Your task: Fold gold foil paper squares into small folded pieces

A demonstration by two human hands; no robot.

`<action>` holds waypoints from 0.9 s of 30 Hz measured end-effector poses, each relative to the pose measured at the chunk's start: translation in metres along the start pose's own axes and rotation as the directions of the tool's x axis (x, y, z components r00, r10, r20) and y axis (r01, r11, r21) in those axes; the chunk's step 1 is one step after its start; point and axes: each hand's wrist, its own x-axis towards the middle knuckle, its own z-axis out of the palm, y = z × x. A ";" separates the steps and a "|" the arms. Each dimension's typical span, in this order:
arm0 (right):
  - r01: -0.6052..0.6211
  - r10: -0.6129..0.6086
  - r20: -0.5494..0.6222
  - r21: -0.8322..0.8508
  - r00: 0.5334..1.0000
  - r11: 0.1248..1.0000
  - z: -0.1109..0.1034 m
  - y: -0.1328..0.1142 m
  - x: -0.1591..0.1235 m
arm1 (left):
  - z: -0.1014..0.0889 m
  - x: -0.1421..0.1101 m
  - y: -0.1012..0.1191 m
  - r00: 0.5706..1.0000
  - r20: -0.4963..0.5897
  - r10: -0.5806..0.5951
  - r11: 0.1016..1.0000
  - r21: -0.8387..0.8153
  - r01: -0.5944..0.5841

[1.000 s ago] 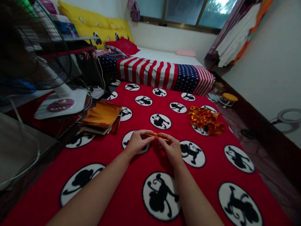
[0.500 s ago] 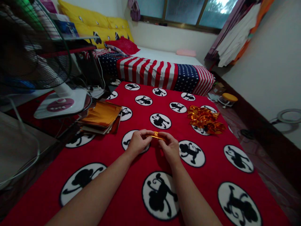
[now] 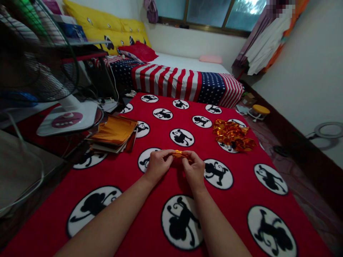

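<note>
A small folded piece of gold foil paper (image 3: pixel 179 154) is pinched between both my hands above the red monkey-print blanket (image 3: pixel 150 203). My left hand (image 3: pixel 157 165) grips its left end with closed fingers. My right hand (image 3: pixel 194 170) grips its right end, fingers curled, and the two hands nearly touch. Most of the foil is hidden by my fingertips. A stack of flat gold foil sheets (image 3: pixel 115 132) lies at the blanket's left edge. A heap of folded gold foil pieces (image 3: pixel 232 135) rests to the right, farther from me.
A white fan base (image 3: pixel 70 117) and the fan's dark cage (image 3: pixel 32 53) stand at the left. Beyond the blanket is a bed with a stars-and-stripes cover (image 3: pixel 187 82) and yellow pillows (image 3: pixel 107 28). A small yellow-lidded container (image 3: pixel 258 111) sits on the floor at right.
My hands have drawn closer together, and the gold foil strip that stretched between them has become shorter and more bunched. The view has shifted slightly.
</note>
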 end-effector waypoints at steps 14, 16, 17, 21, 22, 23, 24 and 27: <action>0.078 -0.078 0.007 -0.089 0.997 0.993 -0.003 -0.001 -0.001 | 0.000 0.000 -0.003 0.999 0.041 -0.009 1.000 0.011 0.008; 0.079 -0.077 0.030 -0.079 0.997 0.994 -0.003 -0.001 -0.001 | 0.000 0.000 -0.002 0.997 0.076 0.016 1.000 0.002 -0.016; 0.076 -0.073 0.038 -0.070 0.997 0.995 -0.003 -0.001 -0.001 | 0.000 0.000 -0.001 0.995 0.097 0.023 1.000 -0.006 -0.023; 0.065 -0.062 0.054 -0.057 0.997 0.996 -0.003 -0.002 -0.001 | 0.000 0.000 -0.003 0.987 0.158 0.020 0.999 -0.038 -0.015; 0.064 -0.060 0.055 -0.059 0.997 0.996 -0.003 -0.002 0.000 | 0.000 0.000 -0.004 0.986 0.163 0.019 0.999 -0.046 -0.012; 0.062 -0.059 0.054 -0.059 0.997 0.996 -0.004 -0.002 0.000 | 0.000 0.000 -0.005 0.986 0.165 0.018 0.999 -0.053 -0.009; 0.058 -0.056 0.049 -0.054 0.997 0.997 -0.004 -0.002 0.000 | 0.000 0.000 -0.006 0.987 0.163 0.018 0.998 -0.060 -0.008; 0.031 -0.030 0.043 -0.027 0.999 0.999 -0.004 -0.001 0.001 | 0.000 0.001 -0.007 0.989 0.148 0.019 0.997 -0.081 -0.008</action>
